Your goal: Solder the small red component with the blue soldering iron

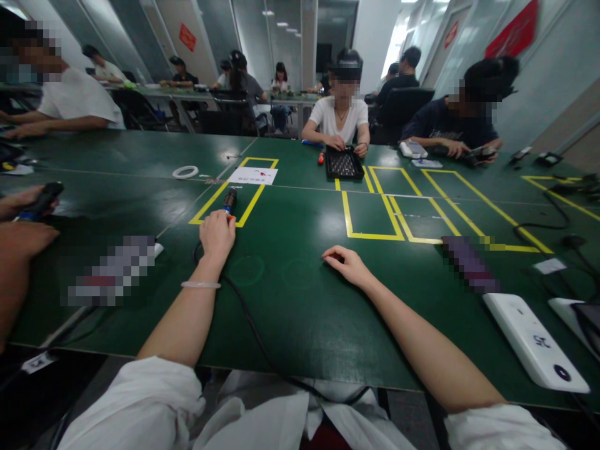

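Observation:
My left hand (pixel 217 233) is closed around the near end of a dark electric screwdriver (pixel 229 200) that lies on the green table (pixel 290 300), pointing away inside a yellow-taped box. Its black cable (pixel 248 325) runs back toward me under my wrist, which wears a pale bangle. My right hand (pixel 344 262) rests on the table to the right, fingers loosely curled and touching the surface, holding nothing.
A white card (pixel 253 175) and a white tape ring (pixel 185 172) lie beyond the screwdriver. A person opposite handles a black tray (pixel 344 165). White devices (pixel 534 340) sit at my right. Another person's hands hold a tool (pixel 40 203) at left.

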{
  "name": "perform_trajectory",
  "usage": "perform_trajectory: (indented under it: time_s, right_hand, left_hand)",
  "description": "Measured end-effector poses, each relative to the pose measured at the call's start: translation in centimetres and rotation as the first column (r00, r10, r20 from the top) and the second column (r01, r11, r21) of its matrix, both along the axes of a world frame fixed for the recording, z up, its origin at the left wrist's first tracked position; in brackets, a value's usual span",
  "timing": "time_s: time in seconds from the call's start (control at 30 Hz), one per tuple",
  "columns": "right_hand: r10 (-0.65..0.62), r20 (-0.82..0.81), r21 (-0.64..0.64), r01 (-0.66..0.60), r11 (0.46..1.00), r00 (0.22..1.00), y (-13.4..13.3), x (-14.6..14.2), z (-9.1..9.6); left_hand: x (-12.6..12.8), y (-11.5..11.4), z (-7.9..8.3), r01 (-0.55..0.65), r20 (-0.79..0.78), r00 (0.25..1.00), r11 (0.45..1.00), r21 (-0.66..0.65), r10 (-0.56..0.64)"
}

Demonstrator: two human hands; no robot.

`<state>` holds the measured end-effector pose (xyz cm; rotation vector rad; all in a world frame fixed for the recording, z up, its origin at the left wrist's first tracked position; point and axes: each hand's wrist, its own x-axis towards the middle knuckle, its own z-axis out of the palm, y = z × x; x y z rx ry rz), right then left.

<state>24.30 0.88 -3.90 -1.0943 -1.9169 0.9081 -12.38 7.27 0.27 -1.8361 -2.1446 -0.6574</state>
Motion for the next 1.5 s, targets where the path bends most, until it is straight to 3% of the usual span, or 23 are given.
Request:
perform_trajectory:
  time_s: [0.1, 0.13, 0.2, 0.3, 0.37, 0.43, 0.63, 0.8, 0.97, 1.3, 1.5]
  right_hand:
    - [0.001, -0.016, -0.026, -0.001, 1.0, 1.0, 0.1, -0.1, 0.0]
    - [0.001, -0.033, -0.036, -0.003, 0.999, 0.999, 0.1, -0.1, -0.1]
    - [0.006, -0.093, -0.053, -0.011, 0.999, 0.996, 0.2, -0.2, -0.3]
    - [0.032, -0.174, -0.074, -0.045, 0.996, 0.984, 0.2, -0.3, -0.6]
    - [0.04, -0.175, -0.071, -0.054, 0.996, 0.984, 0.2, -0.3, -0.6]
    - [0.055, -0.153, -0.055, -0.064, 0.996, 0.987, 0.0, -0.4, -0.5]
    - [0.125, -0.092, -0.006, -0.126, 0.992, 0.988, -0.3, -0.7, 0.0]
    - [0.063, -0.083, -0.026, -0.066, 0.998, 0.995, -0.2, -0.5, -0.2]
    - [0.037, -0.11, -0.077, -0.046, 0.996, 0.993, 0.0, -0.3, -0.5]
    - [0.057, -0.084, 0.007, -0.057, 0.998, 0.995, -0.3, -0.4, -0.1]
    - [0.026, -0.071, -0.03, -0.028, 0.999, 0.997, -0.3, -0.3, 0.1]
  left_hand:
    - [4.0, -0.9, 0.4, 0.269, 0.224, 0.939, 0.963, -0.009, -0.26]
    - [5.8, -1.4, 0.3, 0.391, 0.326, 0.873, 0.92, -0.024, -0.363]
    - [9.5, -2.4, -0.3, 0.631, 0.526, 0.674, 0.775, -0.044, -0.519]
    - [13.9, -3.9, -1.6, 0.83, 0.72, 0.418, 0.555, -0.054, -0.554]
    - [15.6, -4.3, -2.1, 0.879, 0.807, 0.32, 0.474, -0.057, -0.497]
    - [16.3, -4.4, -2.4, 0.897, 0.87, 0.258, 0.44, -0.054, -0.42]
    - [16.3, -4.2, -2.1, 0.906, 0.922, 0.197, 0.421, -0.042, -0.333]
    - [16.3, -4.8, -2.7, 0.877, 0.921, 0.17, 0.48, 0.02, -0.35]
    - [16.2, -5.2, -3.0, 0.863, 0.898, 0.2, 0.504, 0.029, -0.393]
    - [16.3, -5.2, -3.1, 0.852, 0.876, 0.231, 0.523, 0.028, -0.423]
    - [16.3, -5.4, -3.0, 0.857, 0.867, 0.23, 0.514, 0.035, -0.442]
